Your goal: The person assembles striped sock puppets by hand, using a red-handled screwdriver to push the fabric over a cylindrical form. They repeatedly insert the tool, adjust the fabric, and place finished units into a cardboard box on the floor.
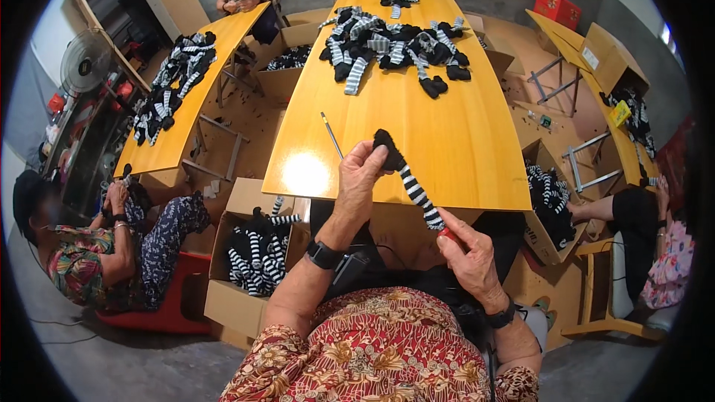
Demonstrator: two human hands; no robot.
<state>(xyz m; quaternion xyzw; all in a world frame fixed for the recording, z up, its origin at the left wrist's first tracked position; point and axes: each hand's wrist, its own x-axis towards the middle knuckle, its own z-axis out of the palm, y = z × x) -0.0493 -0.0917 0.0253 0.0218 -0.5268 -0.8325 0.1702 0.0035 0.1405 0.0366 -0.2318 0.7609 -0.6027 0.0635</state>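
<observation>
A black and white striped sock [418, 192] stretches slantwise between my hands, in front of the table's near edge. My left hand [359, 173] pinches its black end, the thumb pressed on top. At the striped end, my right hand [471, 259] is closed on a small red thing [447, 234], its forefinger pointing along it. The fingers cover most of that red thing, so its kind does not show. Just beyond my left hand, a thin pencil-like stick [331, 134] lies on the yellow table [402, 123].
A heap of striped socks [387, 41] covers the table's far part. Boxes of socks stand left [257, 253] and right [547, 201] of my seat. People sit at side tables [197, 97], and a fan [86, 61] stands at the left.
</observation>
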